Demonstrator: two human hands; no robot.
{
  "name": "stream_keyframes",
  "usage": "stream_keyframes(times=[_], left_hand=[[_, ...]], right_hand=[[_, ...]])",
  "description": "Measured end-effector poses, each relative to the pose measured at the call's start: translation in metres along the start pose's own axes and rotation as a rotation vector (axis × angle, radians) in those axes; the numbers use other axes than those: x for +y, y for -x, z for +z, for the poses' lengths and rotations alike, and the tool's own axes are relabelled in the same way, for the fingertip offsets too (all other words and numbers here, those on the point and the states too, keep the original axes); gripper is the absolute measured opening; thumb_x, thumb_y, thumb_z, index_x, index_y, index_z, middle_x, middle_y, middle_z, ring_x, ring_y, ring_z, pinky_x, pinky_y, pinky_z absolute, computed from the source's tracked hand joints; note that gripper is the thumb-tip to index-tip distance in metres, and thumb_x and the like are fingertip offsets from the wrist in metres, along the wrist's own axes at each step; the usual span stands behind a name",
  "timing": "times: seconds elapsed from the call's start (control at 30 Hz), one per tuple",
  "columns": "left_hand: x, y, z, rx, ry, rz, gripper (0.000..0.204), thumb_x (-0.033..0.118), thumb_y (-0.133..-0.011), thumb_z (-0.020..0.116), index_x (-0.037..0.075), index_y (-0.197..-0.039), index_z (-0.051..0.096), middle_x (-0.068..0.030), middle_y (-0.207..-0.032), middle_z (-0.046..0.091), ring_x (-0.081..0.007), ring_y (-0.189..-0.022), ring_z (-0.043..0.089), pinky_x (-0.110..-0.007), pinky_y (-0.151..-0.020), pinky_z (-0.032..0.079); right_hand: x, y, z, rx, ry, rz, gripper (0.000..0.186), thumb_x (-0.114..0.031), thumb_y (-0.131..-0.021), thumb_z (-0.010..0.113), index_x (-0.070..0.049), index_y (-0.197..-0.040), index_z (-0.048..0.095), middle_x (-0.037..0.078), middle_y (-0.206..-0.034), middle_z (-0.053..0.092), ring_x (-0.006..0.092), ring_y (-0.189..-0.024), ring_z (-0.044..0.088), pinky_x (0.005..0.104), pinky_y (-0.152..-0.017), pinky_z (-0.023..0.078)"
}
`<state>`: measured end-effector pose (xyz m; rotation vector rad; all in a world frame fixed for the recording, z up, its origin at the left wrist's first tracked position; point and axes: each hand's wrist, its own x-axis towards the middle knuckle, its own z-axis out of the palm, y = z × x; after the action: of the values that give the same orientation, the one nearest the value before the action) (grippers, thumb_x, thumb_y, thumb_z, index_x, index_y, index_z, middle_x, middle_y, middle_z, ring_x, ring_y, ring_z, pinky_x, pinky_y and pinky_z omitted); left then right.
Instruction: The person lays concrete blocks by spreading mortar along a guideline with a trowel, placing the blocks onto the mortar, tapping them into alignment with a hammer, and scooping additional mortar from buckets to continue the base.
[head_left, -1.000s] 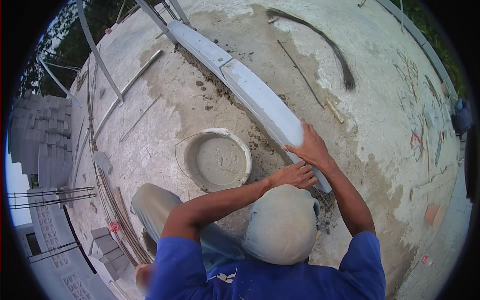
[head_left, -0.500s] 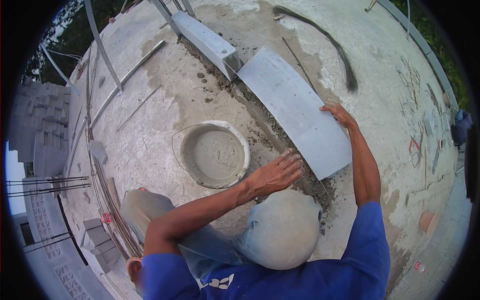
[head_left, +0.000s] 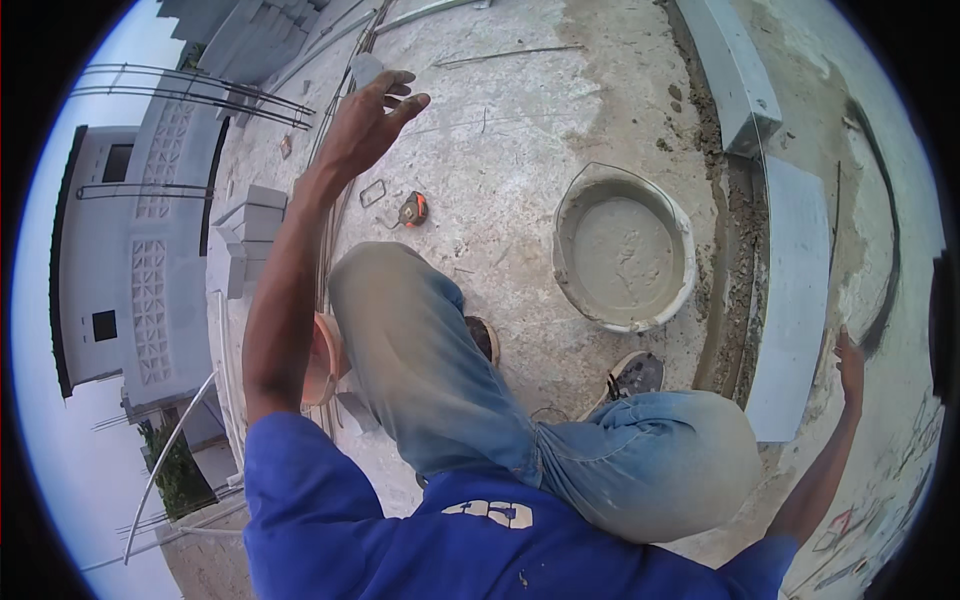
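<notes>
Raised at the upper left, my left hand (head_left: pixel 372 125) holds nothing; its fingers are apart and partly curled. It is over the floor near a small grey slab piece (head_left: pixel 366 70) and long thin rods. Over on the right, my right hand (head_left: pixel 850 368) has its fingers stretched out beside the outer edge of a long, pale grey block (head_left: pixel 790 310); whether it touches is hard to tell. The block lies along a strip of wet mortar (head_left: pixel 738 270), in line with another grey block (head_left: pixel 728 75). A bucket (head_left: pixel 567 258) of grey mortar stands left of the strip.
An orange-and-black tape measure (head_left: pixel 412 209) lies on the concrete by my left knee. Next to that leg is an orange bucket (head_left: pixel 323 360), with stacked grey blocks (head_left: pixel 250 235) behind it. Steel rods (head_left: pixel 200 92) jut from the left. A dark bundle of strands (head_left: pixel 888 220) lies far right.
My view has swung left. My left hand has left the mortar strip and reached out to the left. My right hand remains by the block's outer edge, with its fingers straighter.
</notes>
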<state>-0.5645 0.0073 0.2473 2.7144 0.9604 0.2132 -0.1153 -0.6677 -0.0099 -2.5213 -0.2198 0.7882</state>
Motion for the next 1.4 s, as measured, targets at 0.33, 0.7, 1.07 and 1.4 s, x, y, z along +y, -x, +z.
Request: stream_keyframes(times=[0.33, 0.7, 1.07, 1.4], left_hand=[[-0.24, 0.257, -0.047, 0.287, -0.153, -0.829, 0.055, 0.044, -0.092, 0.061, -0.003, -0.12, 0.062, -0.0248, -0.111, 0.068, -0.0348, -0.105, 0.066, -0.042, -0.09, 0.049], [-0.3, 0.304, 0.116, -0.001, 0.453, -0.812, 0.061, 0.052, -0.099, 0.046, -0.006, -0.095, 0.066, -0.0244, -0.082, 0.066, -0.0334, -0.077, 0.062, -0.043, -0.076, 0.047], [-0.252, 0.248, 0.11, 0.126, 0.499, -0.61, 0.054, 0.044, -0.097, 0.054, -0.007, -0.078, 0.059, -0.022, -0.064, 0.054, -0.0273, -0.058, 0.049, -0.042, -0.061, 0.042], [-0.192, 0.216, 0.125, 0.248, 0.676, -0.623, 0.052, 0.041, -0.096, 0.058, -0.006, -0.072, 0.058, -0.0192, -0.057, 0.053, -0.0209, -0.054, 0.045, -0.042, -0.056, 0.04]], right_hand=[[-0.281, 0.133, 0.018, 0.088, -0.021, -0.634, 0.049, -0.036, -0.102, 0.048, -0.001, -0.136, 0.053, 0.014, -0.129, 0.058, 0.0236, -0.113, 0.058, 0.0356, -0.093, 0.046], [-0.556, 0.28, 0.345, -0.533, 0.583, -1.615, 0.036, -0.022, -0.09, 0.067, -0.002, -0.118, 0.062, 0.014, -0.112, 0.063, 0.0294, -0.104, 0.059, 0.0397, -0.09, 0.048], [-0.511, 0.276, 0.477, -0.589, 0.861, -1.734, 0.022, -0.011, -0.087, 0.054, 0.004, -0.103, 0.054, 0.016, -0.087, 0.061, 0.0325, -0.095, 0.061, 0.0473, -0.08, 0.049], [-0.462, 0.287, 0.472, -0.648, 0.77, -1.213, 0.034, -0.024, -0.085, 0.062, 0.003, -0.104, 0.053, 0.023, -0.075, 0.061, 0.0424, -0.069, 0.064, 0.048, -0.062, 0.052]])
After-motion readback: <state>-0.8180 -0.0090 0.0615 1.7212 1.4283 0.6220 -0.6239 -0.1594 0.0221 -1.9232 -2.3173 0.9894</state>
